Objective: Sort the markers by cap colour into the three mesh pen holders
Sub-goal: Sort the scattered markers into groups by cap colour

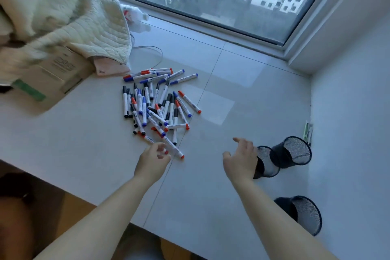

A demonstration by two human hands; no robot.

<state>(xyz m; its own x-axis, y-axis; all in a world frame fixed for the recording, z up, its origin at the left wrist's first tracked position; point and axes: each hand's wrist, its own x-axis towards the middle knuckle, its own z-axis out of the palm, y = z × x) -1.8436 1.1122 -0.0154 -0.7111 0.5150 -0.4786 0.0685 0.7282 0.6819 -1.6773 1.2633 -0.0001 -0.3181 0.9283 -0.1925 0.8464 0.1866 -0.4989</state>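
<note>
Two hands work over a white sill. The left hand (152, 159) has its fingers curled at the near end of the marker pile (157, 107), closing on a red-capped marker (174, 150) at the pile's near edge; whether the fingertips already clamp the barrel cannot be told. The right hand (240, 159) hovers with fingers spread and relaxed, holding nothing, just beside the middle mesh holder (268, 162).

All three holders lie tipped on their sides, mouths facing right and toward the viewer: the middle one, the far mesh holder (293, 152) touching it, and the near mesh holder (304, 214) well apart, by the right forearm. None appears to contain a marker, so sorting is judged not yet begun.

Risks:
- A marker dropped into a tipped holder may roll out again; the holders probably need standing upright first.
- Lifting one marker from overlapping ones may drag neighbours and scatter the pile toward the sill's near edge.
- The right forearm may knock the near holder, which can roll.

Surroundings: a quilted cloth (69, 27) draped over a cardboard box (52, 78) stands left of the pile; a thin wire loop (147, 55) lies behind it. Neither blocks the path between pile and holders.
</note>
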